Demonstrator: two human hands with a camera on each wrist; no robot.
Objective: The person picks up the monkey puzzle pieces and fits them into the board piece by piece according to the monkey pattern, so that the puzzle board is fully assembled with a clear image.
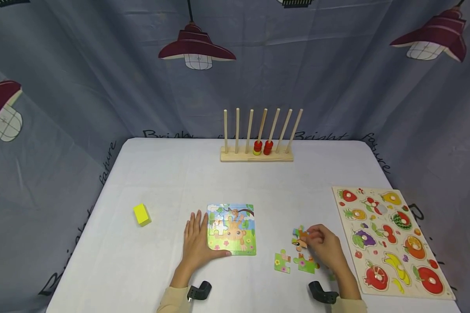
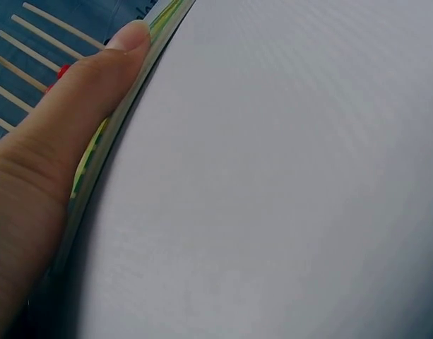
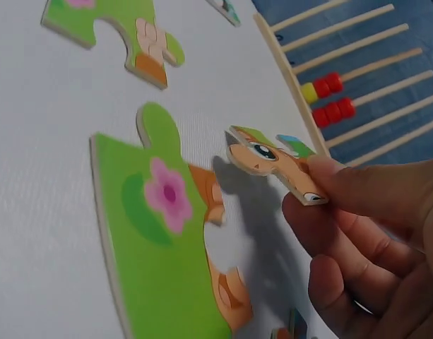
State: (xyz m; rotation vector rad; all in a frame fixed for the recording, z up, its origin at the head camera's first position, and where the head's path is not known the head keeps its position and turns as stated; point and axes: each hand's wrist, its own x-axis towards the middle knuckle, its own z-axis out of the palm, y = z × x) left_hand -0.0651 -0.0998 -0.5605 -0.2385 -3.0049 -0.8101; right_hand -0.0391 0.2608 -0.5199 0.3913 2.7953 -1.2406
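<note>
White desk (image 1: 172, 174): square green-and-blue picture puzzle (image 1: 240, 239) seemingly steadied by wide left grip (image 1: 197, 245); orange eye-printed piece (image 3: 280, 162) pinched by right grip (image 1: 329, 247).

Beige on my left sleeve (image 1: 174, 299), beige on my right sleeve (image 1: 349, 305), and here's my left wrist camera (image 1: 199, 291) and right wrist camera (image 1: 322, 293), both bent, both black!

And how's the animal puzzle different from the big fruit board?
The animal puzzle is small; the fruit board is much bigger. The left hand touches the animal puzzle; the fruit board lies beside the right hand. Both lie flat on the white table.
</note>
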